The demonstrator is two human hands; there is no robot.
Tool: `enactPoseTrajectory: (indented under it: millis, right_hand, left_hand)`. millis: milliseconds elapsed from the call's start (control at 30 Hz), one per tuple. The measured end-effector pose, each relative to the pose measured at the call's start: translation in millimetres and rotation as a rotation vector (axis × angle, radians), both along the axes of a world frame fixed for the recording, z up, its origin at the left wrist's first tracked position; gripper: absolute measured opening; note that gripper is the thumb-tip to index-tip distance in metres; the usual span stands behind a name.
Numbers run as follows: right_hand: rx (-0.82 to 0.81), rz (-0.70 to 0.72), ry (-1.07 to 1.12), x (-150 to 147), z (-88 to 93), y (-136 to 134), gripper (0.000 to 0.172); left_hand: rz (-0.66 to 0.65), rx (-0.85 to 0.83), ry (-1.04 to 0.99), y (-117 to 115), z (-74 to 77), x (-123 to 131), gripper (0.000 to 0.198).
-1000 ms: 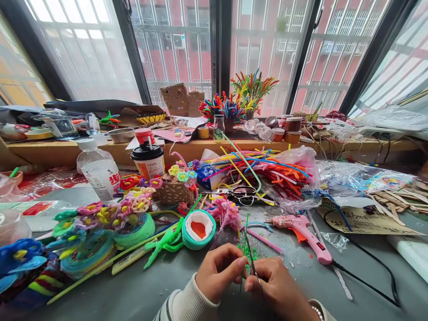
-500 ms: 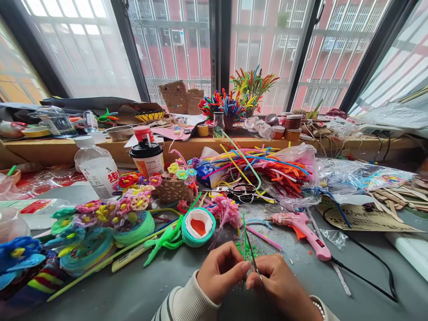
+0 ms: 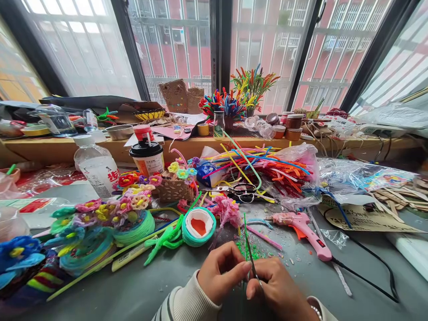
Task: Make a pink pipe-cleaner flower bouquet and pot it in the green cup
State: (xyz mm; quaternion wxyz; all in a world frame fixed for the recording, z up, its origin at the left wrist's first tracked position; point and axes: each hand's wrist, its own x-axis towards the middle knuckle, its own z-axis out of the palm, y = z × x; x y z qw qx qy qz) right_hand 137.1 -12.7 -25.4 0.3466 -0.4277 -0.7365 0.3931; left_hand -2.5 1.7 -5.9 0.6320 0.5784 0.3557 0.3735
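Observation:
My left hand (image 3: pixel 223 274) pinches a thin green pipe cleaner (image 3: pixel 245 229), which stands upright above the fingertips. My right hand (image 3: pixel 279 285) is closed round a slim pair of dark scissors (image 3: pixel 251 258); the blades point up and lie right beside the pipe cleaner. The handles are mostly hidden by the fingers. Green fuzz clippings (image 3: pixel 257 249) are scattered on the table behind the hands. Just beyond them lies a bundle of pink fuzzy pieces (image 3: pixel 226 210). Left of that sits a round teal-wrapped pot (image 3: pixel 198 226) with a white rim, next to a bunch of bright green pipe cleaners (image 3: pixel 169 238).
A pink glue gun (image 3: pixel 309 232) with a black cord lies to the right. Behind are black-handled scissors (image 3: pixel 244 192) and a bag of coloured pipe cleaners (image 3: pixel 284 171). Fuzzy flower pots (image 3: pixel 133 229), a plastic bottle (image 3: pixel 96 167) and a lidded cup (image 3: pixel 147 158) stand on the left.
My right hand and the scissors have shifted slightly, with the blades a little more upright and closer along the green pipe cleaner. The left hand stays almost still.

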Motion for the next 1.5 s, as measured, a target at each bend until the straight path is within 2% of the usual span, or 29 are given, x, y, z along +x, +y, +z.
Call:
enactPoseTrajectory:
  millis: [233, 467, 600, 833, 1033, 1167, 1500]
  right_hand:
    - [-0.021, 0.050, 0.031, -3.1, 9.8, -2.7, 0.068]
    - [-0.036, -0.037, -0.024, 4.3, 0.1, 1.3, 0.065]
    - [-0.088, -0.006, 0.004, 9.3, 4.8, 1.8, 0.066]
    - [-0.030, 0.064, -0.075, 6.3, 13.1, -2.0, 0.065]
    - [0.007, -0.023, -0.091, 4.6, 3.6, -0.5, 0.068]
    - [-0.033, -0.088, -0.065, 4.9, 1.2, 0.8, 0.067]
    - [-0.045, 0.007, -0.011, 3.5, 14.0, -1.1, 0.063]
  left_hand:
    - [-0.021, 0.017, 0.060, -1.3, 3.0, 0.7, 0.034]
    - [-0.014, 0.017, 0.085, -1.1, 2.2, 0.3, 0.034]
    - [-0.018, 0.008, 0.033, -0.5, -0.3, 0.6, 0.030]
    - [-0.033, 0.035, 0.068, -1.6, 1.0, 0.4, 0.029]
    - [-0.014, 0.073, 0.124, -0.5, 0.8, 1.5, 0.034]
    - [-0.010, 0.052, 0.106, -0.5, 1.3, 1.2, 0.036]
    - [-0.034, 0.052, 0.093, -1.6, 2.7, 1.6, 0.033]
